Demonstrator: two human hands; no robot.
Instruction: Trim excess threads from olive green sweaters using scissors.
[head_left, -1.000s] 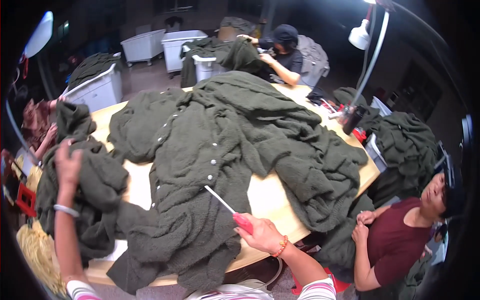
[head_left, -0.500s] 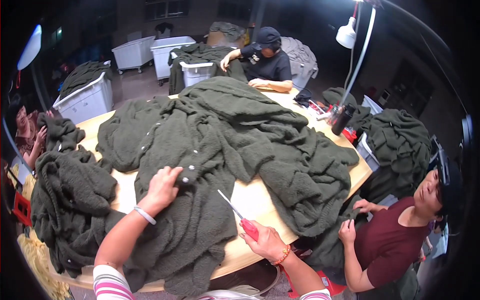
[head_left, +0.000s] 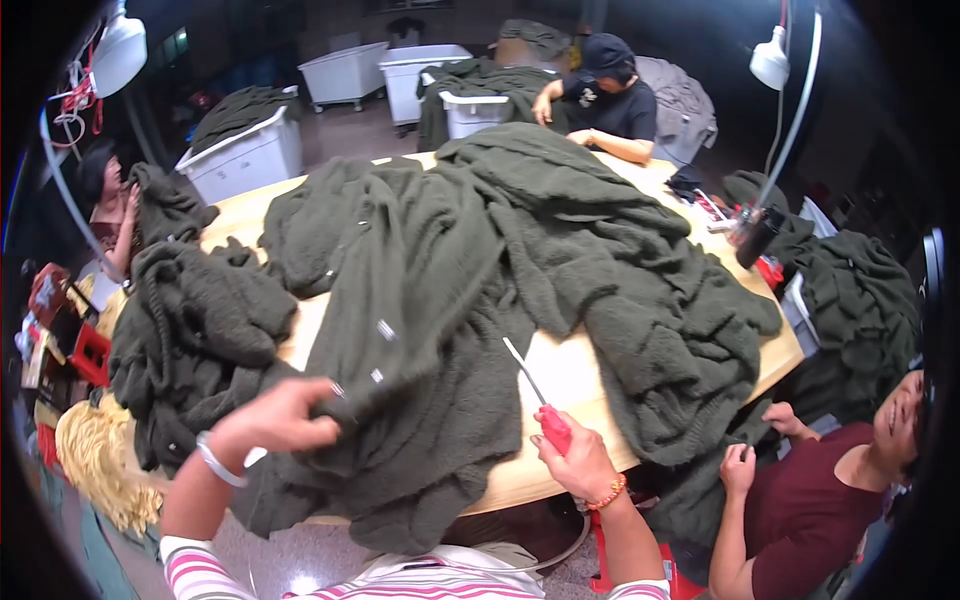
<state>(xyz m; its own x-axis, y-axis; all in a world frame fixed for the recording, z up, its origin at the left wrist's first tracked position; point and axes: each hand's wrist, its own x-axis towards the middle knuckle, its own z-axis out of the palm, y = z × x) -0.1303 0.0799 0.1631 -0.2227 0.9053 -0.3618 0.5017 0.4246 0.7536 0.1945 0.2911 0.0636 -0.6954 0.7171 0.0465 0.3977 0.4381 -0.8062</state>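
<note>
The left hand (head_left: 280, 420) pinches a fold of the dark green garment (head_left: 420, 330) spread on the table (head_left: 560, 370); the right hand (head_left: 578, 465) is closed on a red-handled tool (head_left: 540, 405) – best keep the cloth taut and the tip angled away from the fingers.

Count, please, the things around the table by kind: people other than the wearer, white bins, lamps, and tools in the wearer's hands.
Other people: 3, at the far end, at the right, at the left
White bins: 4
Lamps: 2
Tools: 1, red-handled, in the right hand
Total: 10
</note>
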